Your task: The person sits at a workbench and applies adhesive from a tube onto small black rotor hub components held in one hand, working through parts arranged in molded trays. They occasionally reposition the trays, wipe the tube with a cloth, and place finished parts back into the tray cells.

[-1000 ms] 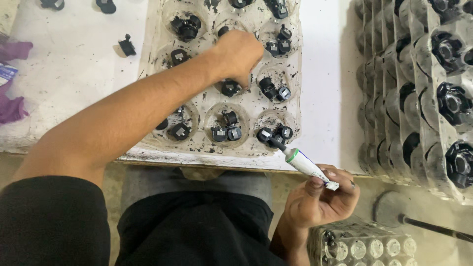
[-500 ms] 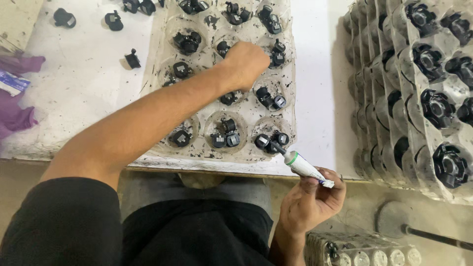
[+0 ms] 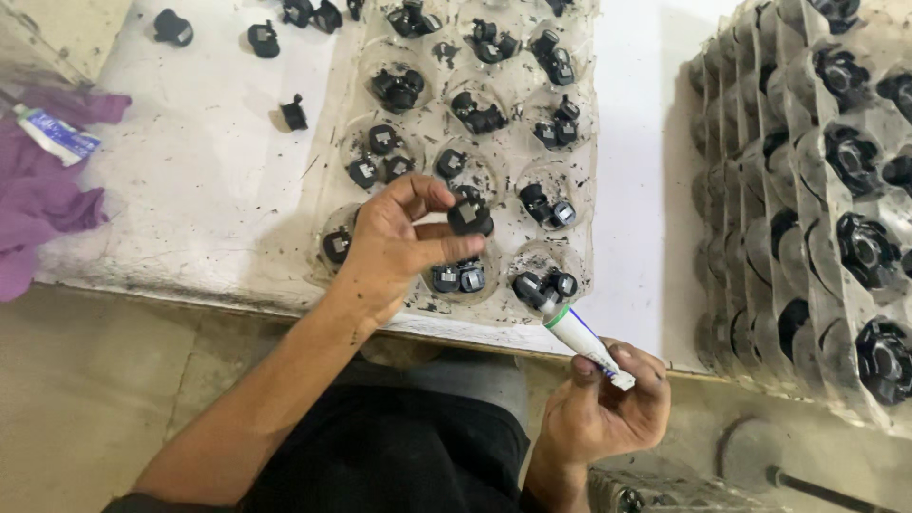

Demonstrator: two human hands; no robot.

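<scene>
Black plastic, small and round, with a pale square on its face — this part [image 3: 469,218] sits pinched between thumb and fingers of the left hand [image 3: 394,249], lifted just over the clear moulded tray [image 3: 432,180] near the surface's front edge. Right hand [image 3: 608,408] wraps a white tube with green collar [image 3: 581,340], nozzle toward the tray — seemingly the applying step; tip and part must meet

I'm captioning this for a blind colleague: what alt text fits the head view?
Seen from above, the left hand pinches a small black part over a clear tray of similar parts, while the right hand holds a small white tube at the bench edge. A purple cloth lies left; stacked trays stand right.
</scene>
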